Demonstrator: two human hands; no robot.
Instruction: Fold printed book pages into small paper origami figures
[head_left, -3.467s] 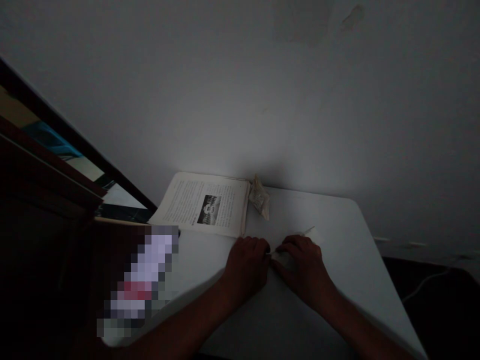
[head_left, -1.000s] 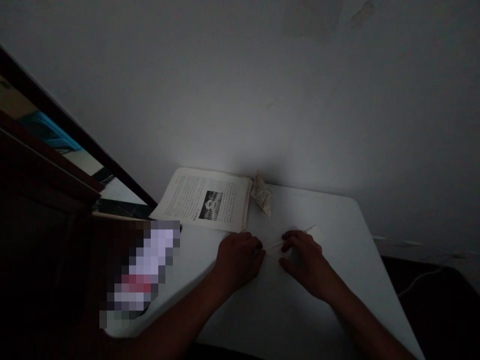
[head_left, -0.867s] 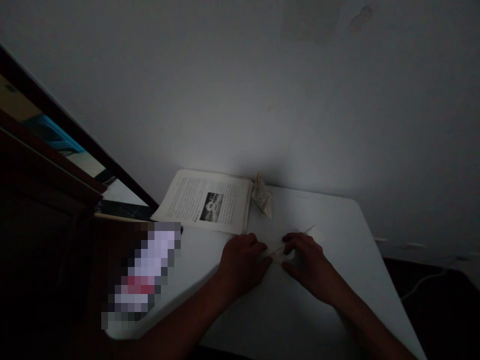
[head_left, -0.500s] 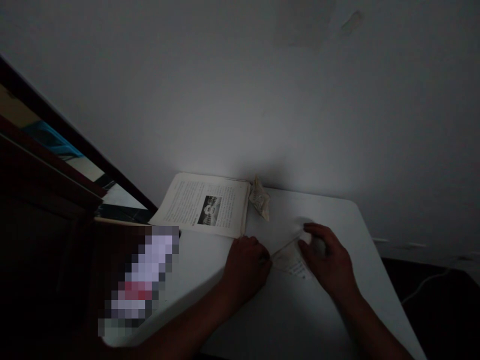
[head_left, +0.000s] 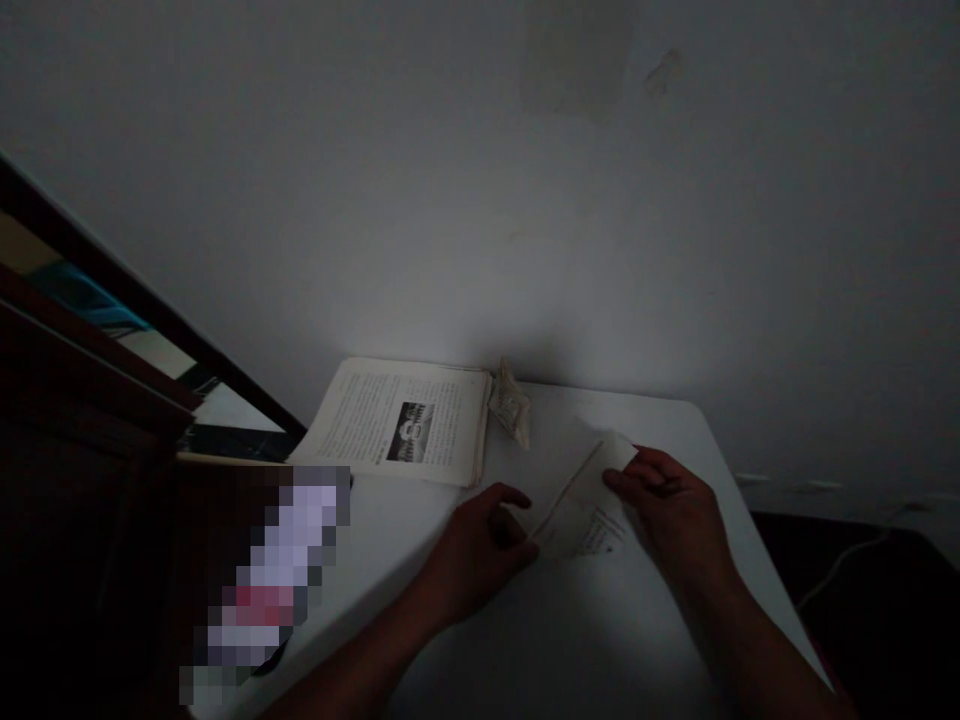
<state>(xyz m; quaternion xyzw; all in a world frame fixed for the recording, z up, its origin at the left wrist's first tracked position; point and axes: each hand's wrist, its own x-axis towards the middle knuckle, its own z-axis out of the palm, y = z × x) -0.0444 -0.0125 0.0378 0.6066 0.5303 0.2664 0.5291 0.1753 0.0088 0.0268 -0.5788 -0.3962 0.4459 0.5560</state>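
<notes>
A folded sheet of printed paper (head_left: pixel 585 505) lies on the white table (head_left: pixel 570 630) between my hands. My left hand (head_left: pixel 480 545) pinches the sheet's near left corner, fingers curled. My right hand (head_left: pixel 671 505) grips the paper's right edge near its far corner, thumb on top. The room is dim.
An open book (head_left: pixel 397 425) with a photo on its page lies at the table's far left, against the wall. A small folded paper figure (head_left: pixel 510 412) stands beside the book. Dark wooden furniture (head_left: pixel 90 420) rises at the left. A cable (head_left: pixel 847 570) runs along the floor at right.
My hands were close together pressing a narrow fold; now my right hand has moved right and away, and the paper has opened out into a wider flap between them.
</notes>
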